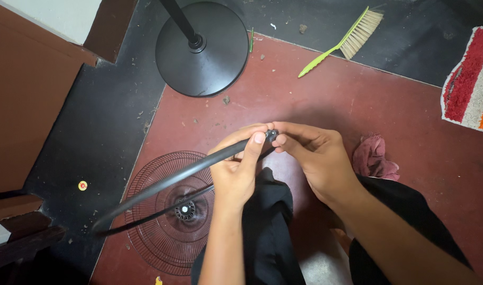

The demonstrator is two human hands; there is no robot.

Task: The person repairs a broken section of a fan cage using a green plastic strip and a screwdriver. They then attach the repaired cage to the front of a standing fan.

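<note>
Here, left hand (pixel 236 171) pinches black plastic ring (pixel 162 182) near its open ends, thumb on top, steadying it. Right hand (pixel 315 158) closes fingertips on small clasp (pixel 272 135) at ring's joint, likely for fine work there. Ring held tilted above wire fan grille (pixel 170 211) lying on red floor (pixel 331 100). Round fan base (pixel 202 47) beyond; green brush (pixel 344 39) further right; pink rag (pixel 373 157) just beside right wrist.

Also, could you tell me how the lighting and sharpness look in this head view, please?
Head view: soft, even light with no hard glare; both hands, left and right, and the black ring they hold look sharp; faint shadow beneath the fan grille; the wide lens curves the floor edges; the lower left corner is dark.
</note>
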